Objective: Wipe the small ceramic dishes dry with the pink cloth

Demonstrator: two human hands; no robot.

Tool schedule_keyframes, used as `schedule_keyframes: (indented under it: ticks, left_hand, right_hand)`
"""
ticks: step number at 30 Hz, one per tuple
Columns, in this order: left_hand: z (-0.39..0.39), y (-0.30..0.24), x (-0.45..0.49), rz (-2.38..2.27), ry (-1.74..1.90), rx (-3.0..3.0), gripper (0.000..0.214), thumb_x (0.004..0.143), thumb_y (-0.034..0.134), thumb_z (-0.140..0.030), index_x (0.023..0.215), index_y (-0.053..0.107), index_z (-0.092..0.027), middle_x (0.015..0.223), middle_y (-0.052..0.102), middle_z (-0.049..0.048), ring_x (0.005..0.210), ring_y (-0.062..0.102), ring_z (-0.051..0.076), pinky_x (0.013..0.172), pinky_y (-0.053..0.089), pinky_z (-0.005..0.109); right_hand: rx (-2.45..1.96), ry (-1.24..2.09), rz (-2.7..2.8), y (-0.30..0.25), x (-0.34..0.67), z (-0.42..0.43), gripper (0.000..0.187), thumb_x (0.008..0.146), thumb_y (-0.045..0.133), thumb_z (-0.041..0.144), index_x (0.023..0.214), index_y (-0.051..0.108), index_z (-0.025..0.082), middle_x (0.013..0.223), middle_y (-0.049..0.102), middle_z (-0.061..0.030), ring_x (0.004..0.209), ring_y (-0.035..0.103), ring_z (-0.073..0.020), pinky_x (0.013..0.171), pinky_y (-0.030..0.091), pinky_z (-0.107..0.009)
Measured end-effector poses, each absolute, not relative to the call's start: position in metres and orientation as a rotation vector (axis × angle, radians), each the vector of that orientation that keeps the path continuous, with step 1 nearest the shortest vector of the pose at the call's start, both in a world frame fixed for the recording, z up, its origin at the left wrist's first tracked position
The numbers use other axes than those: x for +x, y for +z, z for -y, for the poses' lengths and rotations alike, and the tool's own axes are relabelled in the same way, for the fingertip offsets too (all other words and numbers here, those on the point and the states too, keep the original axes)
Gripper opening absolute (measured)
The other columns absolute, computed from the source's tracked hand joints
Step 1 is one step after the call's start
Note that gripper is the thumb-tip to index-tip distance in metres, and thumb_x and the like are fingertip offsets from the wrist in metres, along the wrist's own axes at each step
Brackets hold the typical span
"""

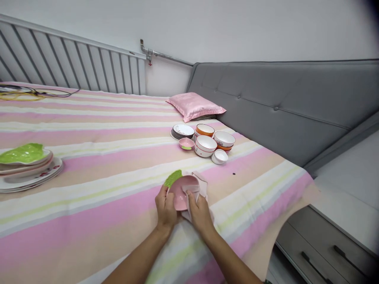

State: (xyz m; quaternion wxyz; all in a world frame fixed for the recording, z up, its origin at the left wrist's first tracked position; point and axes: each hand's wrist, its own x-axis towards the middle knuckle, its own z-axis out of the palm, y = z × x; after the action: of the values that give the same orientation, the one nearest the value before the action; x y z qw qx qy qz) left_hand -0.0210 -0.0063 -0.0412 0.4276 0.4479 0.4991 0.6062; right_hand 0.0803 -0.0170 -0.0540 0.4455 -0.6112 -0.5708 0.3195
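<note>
My left hand (166, 207) grips the left rim of a pink bowl (178, 194) with a green leaf-shaped edge, thumb on the inside. A pale cloth (203, 183) is bunched in my right hand (199, 209), pressed against the inner right side of the bowl. Part of the cloth hangs behind and below the bowl. The bowl is tilted toward me, just over the striped bedspread (112, 201). My right fingertips are partly hidden in the cloth.
Beyond my hands stand stacked white bowls (206, 144), small dishes (220, 156), plates (182, 131) and a small pink bowl (186, 143). Plates with a green leaf dish (23, 153) lie at left. A pink pillow (195, 105) rests by the grey headboard (266, 94). Cables (35, 92) lie far left.
</note>
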Motion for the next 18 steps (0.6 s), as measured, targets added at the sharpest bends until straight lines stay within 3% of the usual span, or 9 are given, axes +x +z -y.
schedule_keyframes:
  ticks: [5,8,12,15,18]
  left_hand:
    - [0.007,-0.035,-0.018,-1.168,1.408,1.182,0.034,0.069,0.05,-0.028,0.1,0.057,-0.016,0.082,0.063,0.0052,0.087,0.055,0.024,0.074,0.043,0.031]
    - [0.005,-0.028,-0.019,-0.964,1.269,1.167,0.034,0.066,0.06,-0.032,0.097,0.059,-0.016,0.078,0.063,0.0046,0.088,0.056,0.024,0.076,0.043,0.031]
    - [0.005,-0.02,-0.025,-0.621,0.927,0.859,0.037,0.075,0.051,-0.043,0.103,0.058,-0.019,0.089,0.062,0.0077,0.078,0.057,0.019,0.064,0.045,0.029]
    - [0.006,-0.018,-0.028,-0.572,0.767,0.807,0.041,0.074,0.053,-0.047,0.102,0.059,-0.018,0.089,0.062,0.0089,0.066,0.055,0.015,0.055,0.043,0.024]
    - [0.006,-0.019,-0.025,-0.626,0.735,0.92,0.041,0.069,0.063,-0.04,0.103,0.06,-0.017,0.09,0.064,0.0097,0.071,0.058,0.017,0.061,0.045,0.025]
  right_hand:
    - [-1.482,0.842,1.391,-0.052,0.095,0.013,0.041,0.085,0.034,0.046,0.081,0.06,0.014,0.074,0.065,-0.0068,0.069,0.059,-0.0191,0.062,0.043,-0.026]
    - [-1.513,0.67,1.497,-0.042,0.124,0.008,0.036,0.085,0.036,0.044,0.089,0.059,0.016,0.079,0.065,-0.0059,0.073,0.058,-0.0186,0.064,0.042,-0.026]
    - [-1.587,0.5,1.751,-0.024,0.157,0.006,0.03,0.087,0.035,0.039,0.093,0.059,0.022,0.076,0.065,-0.0027,0.07,0.059,-0.0178,0.062,0.039,-0.024]
    - [-1.641,0.405,1.905,-0.018,0.164,0.009,0.028,0.087,0.034,0.039,0.09,0.058,0.025,0.071,0.064,-0.001,0.064,0.058,-0.0171,0.056,0.035,-0.023]
    - [-1.687,0.284,2.076,-0.018,0.159,0.011,0.022,0.086,0.037,0.037,0.083,0.055,0.025,0.067,0.062,-0.0006,0.059,0.056,-0.0167,0.052,0.03,-0.022]
